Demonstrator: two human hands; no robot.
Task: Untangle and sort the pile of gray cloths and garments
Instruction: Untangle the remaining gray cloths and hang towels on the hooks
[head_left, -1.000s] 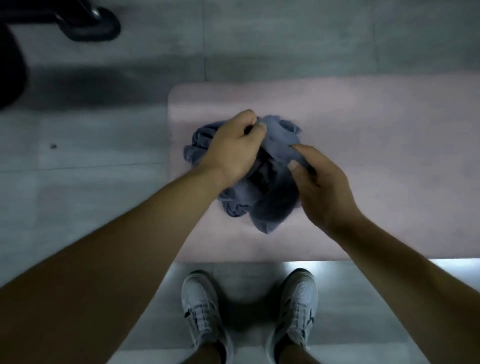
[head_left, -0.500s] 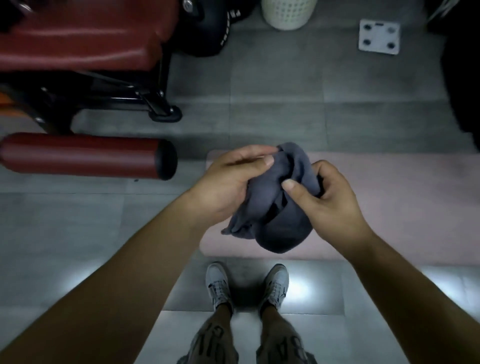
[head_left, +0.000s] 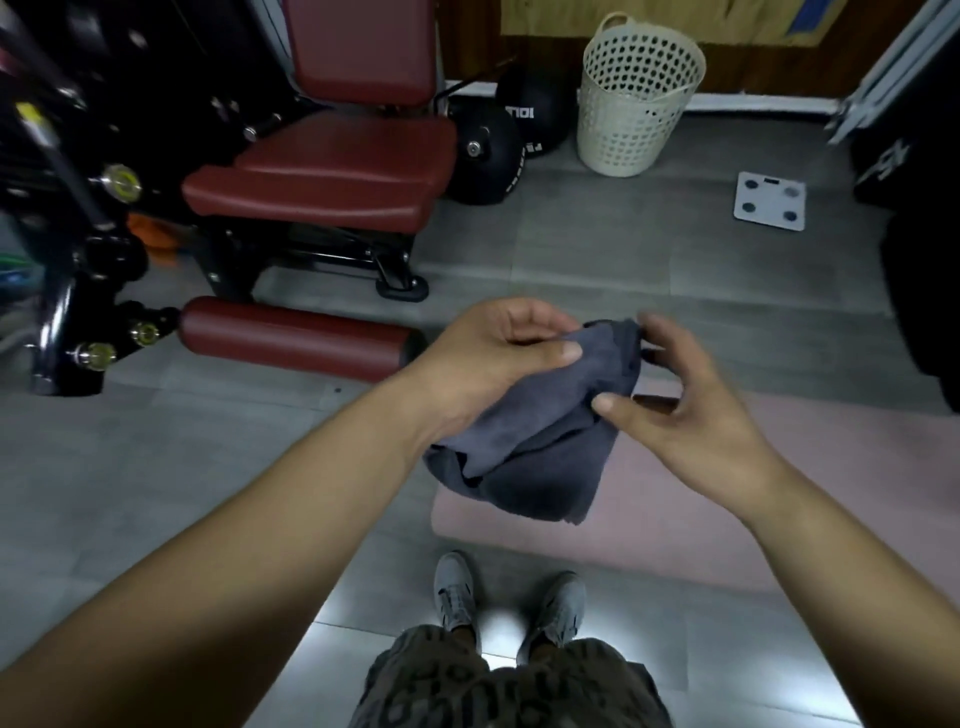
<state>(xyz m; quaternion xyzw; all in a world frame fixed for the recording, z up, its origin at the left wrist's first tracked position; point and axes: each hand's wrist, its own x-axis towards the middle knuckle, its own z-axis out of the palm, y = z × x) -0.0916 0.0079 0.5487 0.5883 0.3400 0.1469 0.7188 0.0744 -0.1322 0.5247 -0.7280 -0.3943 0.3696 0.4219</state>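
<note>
1. The left grip (head_left: 493, 358) is closed on the dark gray soft cloth (head_left: 540, 447). Its thumb presses the fabric's upper fold against the curled fingers, as it did half a second ago.
2. The right grip (head_left: 691, 410) has loosened since then. Its fingers are now spread and only half curled, blurred, with a dark gap between them and the fabric. Only the thumb tip touches the fold on the near side.
3. The cloth is held in the air between the two grips and hangs below them. A second ago it lay bunched on the pale pink floor mat (head_left: 779, 493), and half a second ago it was a tight ball. Now it falls looser, with a flat flap and one corner drooping low.
4. The mat lies beneath and to the right of the grips, and the cloth is off it.
5. The view has tipped upward. The cream perforated plastic basket (head_left: 634, 104), far beyond the grips, now shows whole. The white square bathroom scale (head_left: 770, 201) lies beyond the right grip. The dark red padded bench seat (head_left: 322, 171) stands beyond the left grip.
</note>
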